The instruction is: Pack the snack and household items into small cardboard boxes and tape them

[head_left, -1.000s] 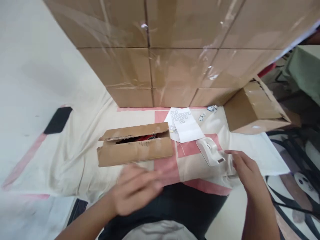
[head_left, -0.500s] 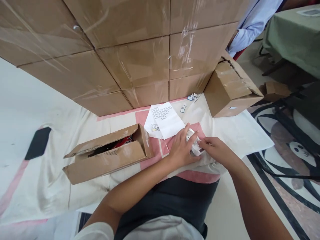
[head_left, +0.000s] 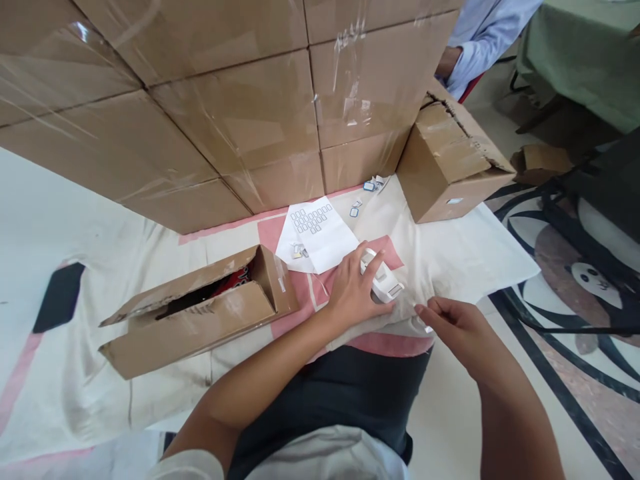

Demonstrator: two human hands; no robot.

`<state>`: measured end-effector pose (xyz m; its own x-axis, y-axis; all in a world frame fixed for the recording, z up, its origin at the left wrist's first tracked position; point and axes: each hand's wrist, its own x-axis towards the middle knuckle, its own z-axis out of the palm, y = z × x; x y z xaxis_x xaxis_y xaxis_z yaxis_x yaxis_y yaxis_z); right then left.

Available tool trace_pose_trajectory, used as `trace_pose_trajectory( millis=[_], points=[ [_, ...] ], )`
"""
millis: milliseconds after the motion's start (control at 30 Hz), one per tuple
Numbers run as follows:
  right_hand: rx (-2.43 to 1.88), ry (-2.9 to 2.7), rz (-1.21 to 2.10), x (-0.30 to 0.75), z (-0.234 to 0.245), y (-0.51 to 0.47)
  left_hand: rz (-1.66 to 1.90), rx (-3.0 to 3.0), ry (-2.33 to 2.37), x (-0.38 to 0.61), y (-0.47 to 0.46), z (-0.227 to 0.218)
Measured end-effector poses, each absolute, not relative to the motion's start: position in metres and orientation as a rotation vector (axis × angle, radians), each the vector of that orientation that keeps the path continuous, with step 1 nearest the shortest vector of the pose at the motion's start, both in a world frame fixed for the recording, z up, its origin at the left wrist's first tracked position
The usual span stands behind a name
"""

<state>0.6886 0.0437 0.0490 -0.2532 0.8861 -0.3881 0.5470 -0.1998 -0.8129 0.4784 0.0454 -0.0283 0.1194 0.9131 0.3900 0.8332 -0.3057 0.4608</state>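
Note:
My left hand (head_left: 353, 287) grips a white tape dispenser (head_left: 386, 283) on the cloth, thumb on the near side and fingers over the far side. To its right, my right hand (head_left: 453, 323) is closed in a pinch, apart from the dispenser. A small whitish piece of tape (head_left: 429, 329) shows at those fingertips, mostly hidden. Just beyond my left hand lies a white sheet of paper (head_left: 327, 243) with rows of small printed outlines. Little tags (head_left: 300, 251) rest at its left part, and a blue-edged tag (head_left: 354, 212) lies to its right.
Taped cardboard boxes (head_left: 240, 113) form a wall at the back. A long open carton (head_left: 200, 327) stands left, with something red and black inside. Another carton (head_left: 450, 167) stands at right. A black phone (head_left: 59, 298) lies far left. A person's sleeve (head_left: 483, 50) shows behind.
My right hand has pulled away from the dispenser, to the right and toward me, with a small piece of tape. My left hand stays around the dispenser. The view has shifted slightly.

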Motion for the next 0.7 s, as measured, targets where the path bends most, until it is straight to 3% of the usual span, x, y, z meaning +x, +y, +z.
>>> trace_pose_trajectory(
  millis=[200,400,567,700],
  points=[
    [-1.738,-1.786,1.416,0.697,0.023,0.044,0.941,2.257,1.774,0.477,0.045,-0.027],
    [-1.804,-2.000,1.060,0.691,0.002,0.045,0.906,2.222,1.783,0.478,0.045,-0.025],
    [-1.545,-1.775,1.174,0.699,0.020,0.021,0.955,2.228,1.732,0.476,0.044,-0.025],
    [-1.352,-1.750,1.036,0.696,0.051,0.001,1.223,2.118,1.613,0.472,0.028,-0.003]
  ],
)
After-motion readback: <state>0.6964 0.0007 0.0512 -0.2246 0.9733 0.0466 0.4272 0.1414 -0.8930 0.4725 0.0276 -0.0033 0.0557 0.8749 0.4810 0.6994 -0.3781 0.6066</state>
